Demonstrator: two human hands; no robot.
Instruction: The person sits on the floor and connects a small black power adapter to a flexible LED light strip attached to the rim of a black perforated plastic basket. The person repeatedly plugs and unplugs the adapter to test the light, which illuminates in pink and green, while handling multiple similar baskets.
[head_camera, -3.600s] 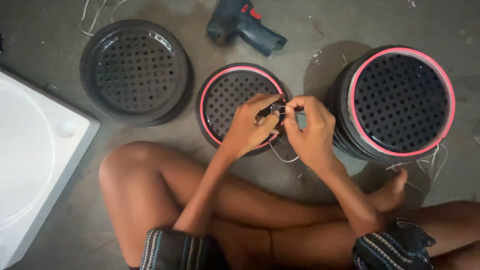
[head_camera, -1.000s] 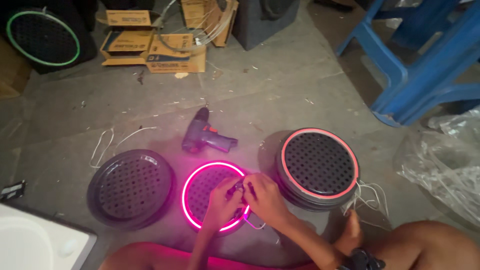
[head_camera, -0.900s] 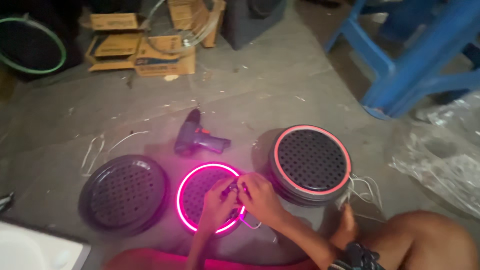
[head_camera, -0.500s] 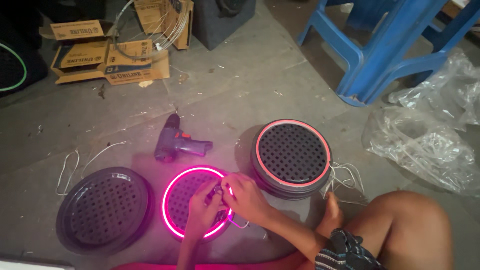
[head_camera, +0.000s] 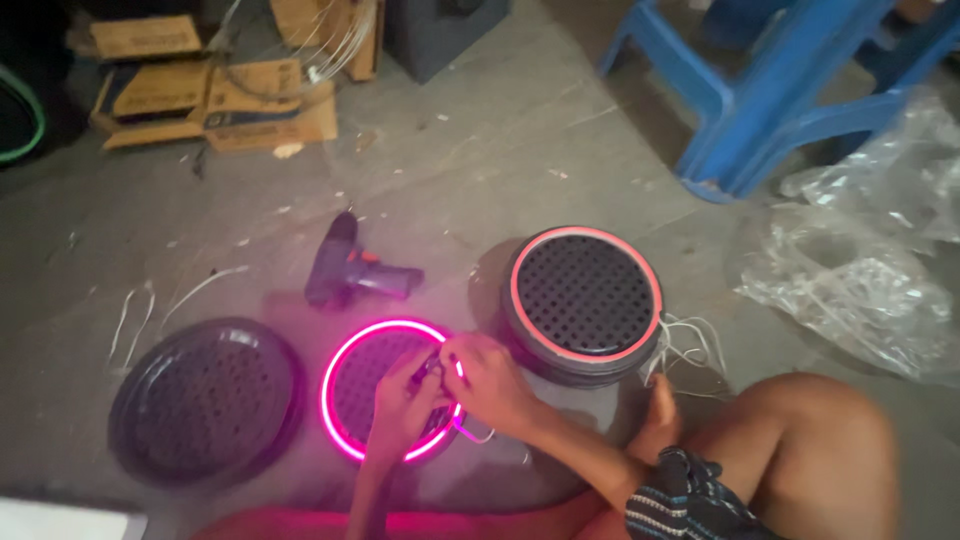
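Note:
A round black perforated grille (head_camera: 370, 380) lies flat on the floor, its rim glowing bright pink. Both hands meet at its right edge. My left hand (head_camera: 400, 405) rests on the grille with fingers pinched around a small connector and thin wires. My right hand (head_camera: 485, 380) covers the rim beside it and pinches the same wires. A thin wire loop trails out below my right hand.
A stack of grilles with an unlit pink ring (head_camera: 585, 300) stands right of my hands, white wires beside it. A plain dark grille (head_camera: 205, 395) lies left. A cordless drill (head_camera: 355, 275) lies behind. Cardboard boxes (head_camera: 220, 100), blue stool legs (head_camera: 750, 110) and clear plastic wrap (head_camera: 860, 270) are farther off.
The ring on the grille under my hands has lit up bright pink. The view has swung up and away, taking in more of the floor. My hands stay together at the rim.

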